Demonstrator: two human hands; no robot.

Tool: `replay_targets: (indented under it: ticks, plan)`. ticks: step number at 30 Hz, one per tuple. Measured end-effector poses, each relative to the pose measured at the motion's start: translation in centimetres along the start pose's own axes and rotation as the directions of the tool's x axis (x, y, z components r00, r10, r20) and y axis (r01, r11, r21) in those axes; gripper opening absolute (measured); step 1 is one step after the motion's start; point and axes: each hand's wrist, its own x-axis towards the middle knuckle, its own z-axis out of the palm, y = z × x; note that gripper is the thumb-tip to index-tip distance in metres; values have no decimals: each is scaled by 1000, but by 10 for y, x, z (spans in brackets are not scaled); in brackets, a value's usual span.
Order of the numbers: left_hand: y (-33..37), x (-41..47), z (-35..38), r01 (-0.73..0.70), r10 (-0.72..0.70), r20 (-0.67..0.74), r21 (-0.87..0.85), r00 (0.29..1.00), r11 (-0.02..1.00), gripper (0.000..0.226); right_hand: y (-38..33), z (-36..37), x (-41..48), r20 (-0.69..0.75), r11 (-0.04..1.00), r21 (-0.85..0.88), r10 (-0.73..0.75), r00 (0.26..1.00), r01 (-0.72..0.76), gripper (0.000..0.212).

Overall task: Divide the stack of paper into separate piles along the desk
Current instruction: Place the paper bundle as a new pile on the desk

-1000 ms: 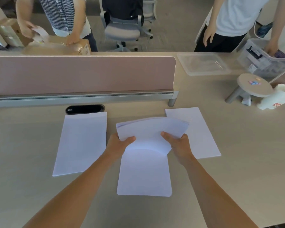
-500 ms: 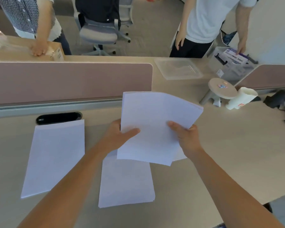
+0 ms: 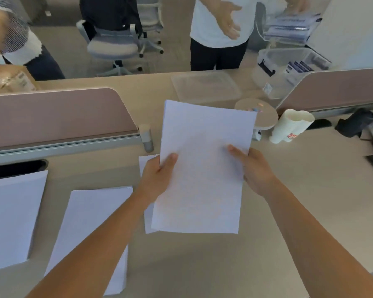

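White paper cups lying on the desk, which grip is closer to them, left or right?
Right. The right grip holds the white paper sheaf's right edge, just below-left of the white paper cups in view; the left grip holds its left edge, farther away.

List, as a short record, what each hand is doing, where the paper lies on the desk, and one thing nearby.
Left hand: grips the held sheaf at its left edge, thumb on top
Right hand: grips its right edge
Held sheaf: raised above the desk
Piles on desk: left pile; middle pile; third pile, mostly hidden beneath the sheaf
Nearby: paper cups, right of the sheaf
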Motion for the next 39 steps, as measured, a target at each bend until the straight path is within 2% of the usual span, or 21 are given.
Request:
replay_targets:
  ticks: [1, 3, 9, 14, 17, 21, 24, 27, 32, 37, 39]
  plan:
    - [2, 3, 16, 38, -38, -21, -10, 999, 999, 26, 2, -19, 9, 6, 1000, -18, 12, 1000, -12, 23]
    - [5, 10, 48, 127, -128, -59, -22, 990, 992, 33, 13, -50, 26, 8, 998, -54, 39, 999, -39, 22]
    - [-9, 21, 126, 369, -375, -64, -87, 925, 925, 32, 60, -105, 74, -46, 981, -164, 93, 995, -99, 9]
    - [-44, 47, 173, 470, -471, -74, -32, 879, 882, 34, 100, -139, 114, -123, 931, -304, 173, 977, -203, 26]
    - [-65, 63, 195, 521, -518, -80, 10, 851, 854, 35, 121, -147, 138, -177, 871, -420, 196, 964, -254, 14]
    - [-80, 76, 218, 576, -571, -70, 87, 818, 813, 31, 137, -157, 162, -184, 764, -595, 171, 968, -249, 30]
    - [-85, 83, 225, 586, -597, -3, 194, 803, 787, 58, 138, -163, 169, -159, 731, -648, 142, 977, -212, 32]
    - [-86, 88, 224, 578, -615, 17, 322, 788, 750, 67, 139, -166, 175, -139, 709, -674, 157, 978, -210, 25]
    - [-82, 92, 213, 578, -641, 69, 368, 765, 729, 80, 142, -170, 184, -156, 679, -686, 216, 964, -263, 32]
    - [-72, 84, 196, 531, -610, 119, 384, 783, 756, 60, 129, -165, 178, -239, 682, -662, 203, 949, -313, 32]
    - [-70, 79, 182, 520, -606, 149, 381, 782, 764, 63, 121, -161, 168, -266, 660, -686, 167, 950, -308, 38]
